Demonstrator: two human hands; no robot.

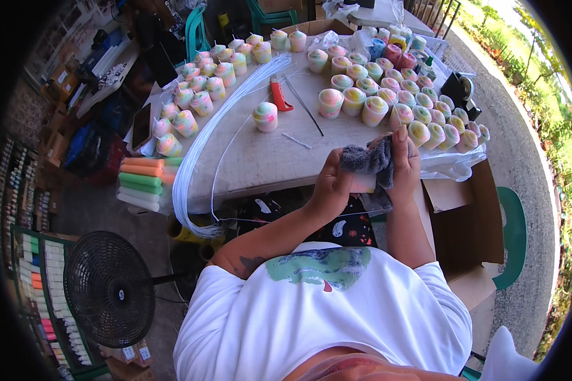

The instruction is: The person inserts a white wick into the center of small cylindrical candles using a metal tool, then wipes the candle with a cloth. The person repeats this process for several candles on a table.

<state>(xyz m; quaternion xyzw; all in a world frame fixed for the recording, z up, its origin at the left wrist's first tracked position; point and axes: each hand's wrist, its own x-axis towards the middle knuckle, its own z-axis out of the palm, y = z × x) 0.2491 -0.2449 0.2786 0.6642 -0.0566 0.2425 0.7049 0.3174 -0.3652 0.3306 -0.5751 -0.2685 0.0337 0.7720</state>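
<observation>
Close in front of my chest, my left hand (332,183) is closed on a pastel cup-shaped candle (363,184), mostly covered by a dark grey cloth (365,159). My right hand (403,166) grips the cloth against the candle, thumb up along its side. Past my hands on the table, one pastel candle (265,118) stands by itself. Near it lie a red-handled cutter (278,93), a thin metal rod (305,106) and a short white wick piece (297,140). A long bundle of white wick strands (200,140) curves over the table's near left edge.
Rows of pastel candles with wicks (224,71) fill the table's back left; more swirled-top candles (374,106) crowd its right. Coloured candle sticks (140,181) lie at the left corner, beside a phone (142,127). A black fan (110,289) stands left, an open cardboard box (470,222) right.
</observation>
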